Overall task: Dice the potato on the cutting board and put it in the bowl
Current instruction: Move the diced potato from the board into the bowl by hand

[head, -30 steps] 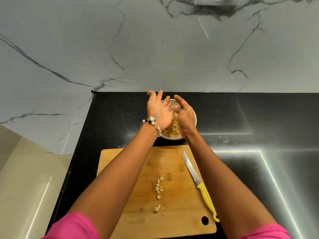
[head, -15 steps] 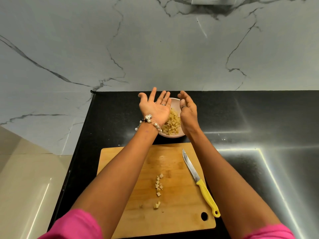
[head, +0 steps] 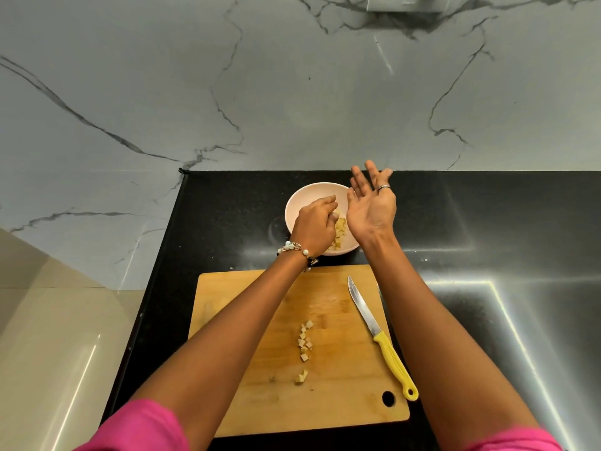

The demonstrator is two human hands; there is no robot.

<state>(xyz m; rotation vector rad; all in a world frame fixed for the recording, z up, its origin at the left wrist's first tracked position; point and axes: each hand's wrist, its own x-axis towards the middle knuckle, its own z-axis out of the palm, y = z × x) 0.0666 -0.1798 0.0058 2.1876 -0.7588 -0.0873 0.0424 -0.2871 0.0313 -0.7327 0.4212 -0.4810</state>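
Head view, one frame, listed left to right.

Pink sleeves: both cut off by the lower edge.

Cutting board: wooden, on the black counter; its near left part is hidden under the left forearm. A hanging hole sits at the near right corner.

Potato dice on the board: a short loose row near the middle, plus a stray pair nearer the camera (exact count hard to make out).

Left hand: back toward the camera, fingers curled down into the bowl; the fingertips are hidden, so whether they pinch any dice cannot be told. A beaded bracelet circles the wrist.

Bowl: pale pink, just beyond the board's far edge, its near right side covered by both hands.

Potato dice in the bowl: only a sliver shows between the hands.

Right hand: palm toward the camera, fingers straight and spread, holding nothing, over the bowl's right rim; a ring on one finger.

Knife: yellow handle, lying on the board's right side, untouched, blade pointing away.

Wall plate: cut off at the top edge.

No writing is legible anywhere.
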